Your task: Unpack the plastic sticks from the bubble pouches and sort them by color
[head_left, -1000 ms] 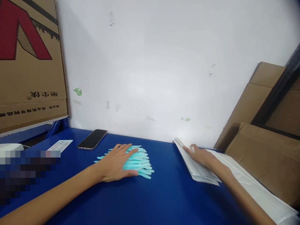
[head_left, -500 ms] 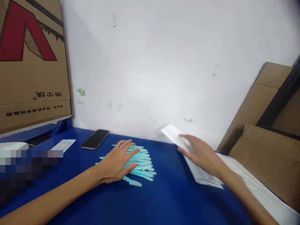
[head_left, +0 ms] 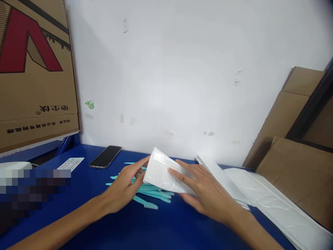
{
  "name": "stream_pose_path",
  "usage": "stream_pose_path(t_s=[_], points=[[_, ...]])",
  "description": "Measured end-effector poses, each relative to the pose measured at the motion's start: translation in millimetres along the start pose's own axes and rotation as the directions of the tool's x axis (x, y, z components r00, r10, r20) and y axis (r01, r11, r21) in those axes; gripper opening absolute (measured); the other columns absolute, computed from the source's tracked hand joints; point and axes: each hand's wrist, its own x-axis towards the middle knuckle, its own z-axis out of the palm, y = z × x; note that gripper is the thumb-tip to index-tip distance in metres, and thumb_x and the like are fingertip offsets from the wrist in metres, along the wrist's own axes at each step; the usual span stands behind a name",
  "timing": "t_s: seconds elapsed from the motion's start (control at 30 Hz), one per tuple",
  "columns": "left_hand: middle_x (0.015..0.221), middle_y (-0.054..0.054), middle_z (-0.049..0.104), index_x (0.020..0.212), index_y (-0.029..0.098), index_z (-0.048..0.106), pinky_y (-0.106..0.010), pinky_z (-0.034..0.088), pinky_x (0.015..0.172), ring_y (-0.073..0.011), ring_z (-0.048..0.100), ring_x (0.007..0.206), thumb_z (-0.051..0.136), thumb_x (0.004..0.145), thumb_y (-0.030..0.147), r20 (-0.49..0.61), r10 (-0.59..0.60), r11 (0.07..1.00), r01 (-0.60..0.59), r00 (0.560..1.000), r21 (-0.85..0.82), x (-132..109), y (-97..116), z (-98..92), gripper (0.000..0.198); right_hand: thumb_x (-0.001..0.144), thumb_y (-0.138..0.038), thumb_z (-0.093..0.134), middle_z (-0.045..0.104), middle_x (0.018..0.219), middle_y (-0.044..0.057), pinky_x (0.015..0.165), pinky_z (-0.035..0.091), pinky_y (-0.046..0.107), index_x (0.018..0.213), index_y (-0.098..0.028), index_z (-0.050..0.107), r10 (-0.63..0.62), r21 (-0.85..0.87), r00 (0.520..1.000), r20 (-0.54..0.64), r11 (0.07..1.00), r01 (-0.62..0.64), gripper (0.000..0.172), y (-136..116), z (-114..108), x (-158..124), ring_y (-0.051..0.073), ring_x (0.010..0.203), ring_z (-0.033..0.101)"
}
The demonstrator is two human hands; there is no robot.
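A blue desk (head_left: 156,231) runs up against a white wall (head_left: 169,69) marked with small tape scraps (head_left: 122,118) and a green patch (head_left: 90,105). Near the desk's back left edge lies a smartphone (head_left: 105,157), its dark screen facing up. To its left is a white printed card (head_left: 75,162), its lower part lost under pixelation. A white object (head_left: 15,165), also partly masked, sits at the far left. Above it looms a large cardboard box (head_left: 47,88) printed with a red emblem and black Chinese lettering. On the right, brown cardboard sheets (head_left: 296,170) lean beside a slanting black bar (head_left: 303,118).
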Motion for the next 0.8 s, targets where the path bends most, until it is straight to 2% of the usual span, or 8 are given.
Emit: stream_pose_path(t_s=[0.03,0.1,0.2,0.4,0.47,0.6,0.7,0.8], points=[[0.117,-0.009,0.071,0.151,0.024,0.049,-0.034,0.049,0.078,-0.0251,0.064,0.087,0.047,0.103,0.046,0.028,-0.092,0.978,0.095,0.995,-0.188,1.0,0.5,0.8,0.053,0.092,-0.023,0.064,0.036,0.164,0.010,0.107,0.045,0.061,0.158,-0.037,0.035,-0.002,-0.009,1.000,0.006,1.000,0.002,0.074,1.2,2.2,-0.1,0.035,0.133,0.052],[0.109,-0.012,0.073,0.146,0.020,0.055,-0.034,0.049,0.074,-0.0248,0.064,0.084,0.045,0.103,0.051,0.128,-0.213,0.816,0.248,0.969,-0.522,3.0,3.0,3.8,0.054,0.090,-0.021,0.064,0.037,0.164,0.011,0.108,0.044,0.063,0.158,-0.036,0.035,-0.003,-0.018,1.000,0.013,1.000,0.003,0.075,3.0,6.7,-0.3,0.036,0.134,0.051],[0.111,-0.015,0.073,0.132,0.015,0.066,-0.033,0.049,0.074,-0.0234,0.063,0.086,0.058,0.099,0.049,0.210,-0.260,0.640,0.332,0.942,-0.693,4.7,8.9,8.3,0.048,0.090,-0.020,0.064,0.037,0.163,0.012,0.109,0.043,0.063,0.158,-0.035,0.034,-0.004,-0.011,1.000,0.015,1.000,0.004,0.077,3.2,11.3,-0.6,0.036,0.135,0.051],[0.107,-0.010,0.072,0.114,0.018,0.067,-0.035,0.053,0.085,-0.0254,0.067,0.097,0.082,0.083,0.045,0.137,-0.407,0.641,0.389,0.903,-0.662,4.0,9.9,5.1,0.043,0.089,-0.018,0.063,0.035,0.164,0.009,0.113,0.039,0.061,0.157,-0.037,0.034,0.019,0.043,0.999,0.037,0.999,-0.021,0.077,-0.1,12.9,-0.7,0.035,0.139,0.046],[0.099,-0.005,0.071,0.104,0.020,0.064,-0.029,0.053,0.077,-0.0218,0.068,0.090,0.083,0.082,0.046,0.079,-0.424,0.706,0.384,0.902,-0.596,4.3,7.9,3.5,0.039,0.090,-0.020,0.062,0.036,0.163,0.008,0.116,0.037,0.059,0.160,-0.037,0.026,0.045,0.101,0.998,0.038,0.994,-0.048,0.081,-0.5,13.9,-0.8,0.033,0.139,0.045],[0.092,0.000,0.066,0.089,0.021,0.055,-0.022,0.050,0.063,-0.0150,0.064,0.076,0.078,0.084,0.049,-0.016,-0.336,0.858,0.299,0.942,-0.418,5.4,7.0,5.6,0.037,0.095,-0.036,0.061,0.045,0.157,0.009,0.119,0.033,0.058,0.165,-0.034,0.000,0.125,0.222,0.988,0.087,0.965,-0.141,0.093,3.6,18.1,-1.6,0.030,0.137,0.047],[0.095,0.000,0.065,0.089,0.022,0.051,-0.020,0.047,0.050,-0.0132,0.060,0.066,0.075,0.085,0.052,-0.030,-0.325,0.893,0.296,0.945,-0.338,5.5,7.7,7.8,0.039,0.093,-0.053,0.062,0.044,0.158,0.010,0.118,0.033,0.058,0.165,-0.033,-0.002,0.162,0.264,0.968,0.192,0.941,-0.210,0.098,12.0,21.3,-3.3,0.033,0.139,0.046],[0.092,0.000,0.063,0.094,0.022,0.053,-0.019,0.041,0.042,-0.0115,0.054,0.058,0.073,0.085,0.052,-0.041,-0.321,0.909,0.296,0.946,-0.294,5.4,7.9,6.1,0.037,0.092,-0.057,0.063,0.042,0.159,0.012,0.115,0.036,0.057,0.165,-0.032,0.003,0.165,0.276,0.952,0.256,0.932,-0.236,0.099,19.5,21.8,-4.9,0.036,0.138,0.047]])
